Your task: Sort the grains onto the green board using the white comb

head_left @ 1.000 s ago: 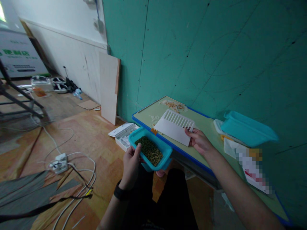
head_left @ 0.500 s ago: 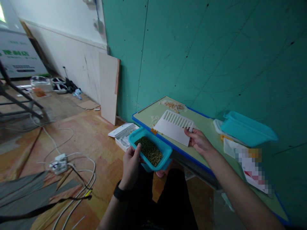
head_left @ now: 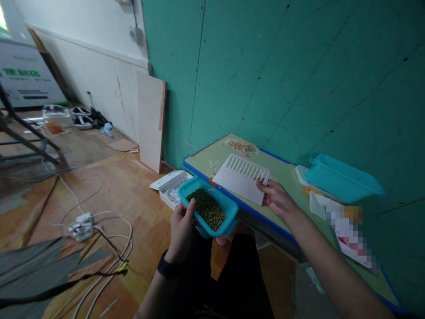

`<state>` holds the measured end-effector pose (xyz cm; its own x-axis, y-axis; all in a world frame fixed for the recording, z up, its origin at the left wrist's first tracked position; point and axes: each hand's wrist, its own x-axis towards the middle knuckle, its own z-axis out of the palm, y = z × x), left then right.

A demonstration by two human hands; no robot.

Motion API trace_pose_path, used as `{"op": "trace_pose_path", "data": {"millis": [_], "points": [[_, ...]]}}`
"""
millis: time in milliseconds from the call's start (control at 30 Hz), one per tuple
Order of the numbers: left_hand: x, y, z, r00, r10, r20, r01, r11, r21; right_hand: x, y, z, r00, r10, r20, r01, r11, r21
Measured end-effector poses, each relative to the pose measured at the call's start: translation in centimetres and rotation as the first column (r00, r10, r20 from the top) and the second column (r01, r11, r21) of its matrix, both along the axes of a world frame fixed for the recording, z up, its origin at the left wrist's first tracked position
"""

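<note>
My left hand [head_left: 182,221] grips the near-left rim of a turquoise plastic basin [head_left: 229,213], thumb over the edge. Dark green and yellowish beans [head_left: 206,208] lie in it. The basin is just below the table's blue front edge. My right hand [head_left: 277,197] pinches the right end of a flat white slotted plastic scraper [head_left: 239,184]. Its slots are at the far side, and its left end is close to the table edge above the basin. A few yellow beans show between that end and the basin. More yellowish beans [head_left: 241,146] are spread on the tabletop behind the scraper.
On the right of the pale green table [head_left: 282,170] stands another turquoise basin [head_left: 345,177], beside white packets. A white open box [head_left: 171,195] sits on the floor left of the basin. Cables and a power strip [head_left: 82,227] lie on the floor at left. A green wall rises behind.
The scraper has shifted slightly right and toward me with my right hand. Several yellow beans now show at the basin's far rim. My left hand and the basin have stayed put.
</note>
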<state>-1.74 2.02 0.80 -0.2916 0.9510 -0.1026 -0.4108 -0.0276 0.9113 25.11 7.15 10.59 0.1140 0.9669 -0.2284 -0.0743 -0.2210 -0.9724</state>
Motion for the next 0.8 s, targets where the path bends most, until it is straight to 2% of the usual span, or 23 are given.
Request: {"op": "trace_pose_path", "data": {"millis": [267,567,800], "points": [[-0.3,0.2,-0.3,1.0,0.003,0.009,-0.003,1.0,0.0,-0.9,1.4,0.0,0.985,-0.161,-0.06,0.167,0.977,0.13],[-1.7,0.9,-0.2,0.998,0.064,0.022,-0.063,0.998,-0.031,-2.2,3.5,-0.7,0.995,-0.099,0.019,0.096,0.99,0.1],[-2.0,1.1,-0.1,0.999,0.042,0.014,-0.042,0.999,-0.014,-3.1,3.7,-0.5,0.998,-0.06,0.008,0.059,0.996,0.066]]}}
